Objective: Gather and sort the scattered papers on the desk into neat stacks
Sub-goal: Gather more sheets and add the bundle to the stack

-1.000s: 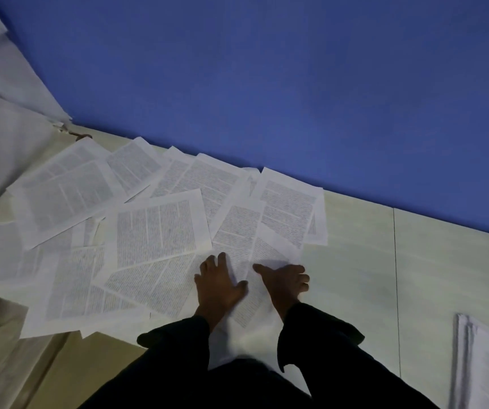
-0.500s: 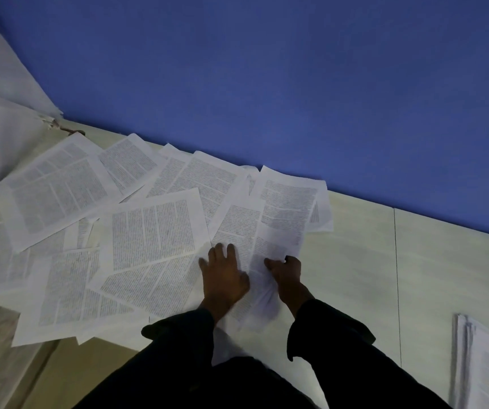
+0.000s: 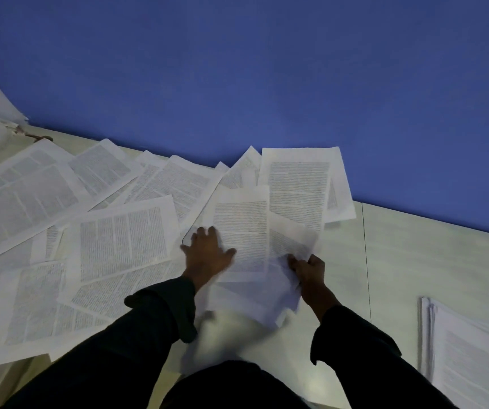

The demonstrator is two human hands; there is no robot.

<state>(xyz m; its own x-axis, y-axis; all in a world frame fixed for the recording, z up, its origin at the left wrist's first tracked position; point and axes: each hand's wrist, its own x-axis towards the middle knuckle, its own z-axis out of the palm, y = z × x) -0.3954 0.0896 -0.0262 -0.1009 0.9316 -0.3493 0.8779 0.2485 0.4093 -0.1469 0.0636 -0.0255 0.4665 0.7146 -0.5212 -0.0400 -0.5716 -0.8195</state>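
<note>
**Hands on the printed sheets**

Right hand (image 3: 308, 271) pinches the near edge of a printed sheet (image 3: 290, 240), fingers curled round it. Left hand (image 3: 207, 255) lies flat, fingers spread, on overlapping scattered papers (image 3: 119, 237) covering the pale surface (image 3: 414, 261). A neat stack (image 3: 473, 355) sits well apart at right.

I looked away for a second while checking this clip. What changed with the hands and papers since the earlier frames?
The right hand, lying open a second ago, has curled and now pinches the sheet in front of it, lifting its near edge. The left hand stays flat on the scattered papers. The neat stack at the right has not moved.
</note>
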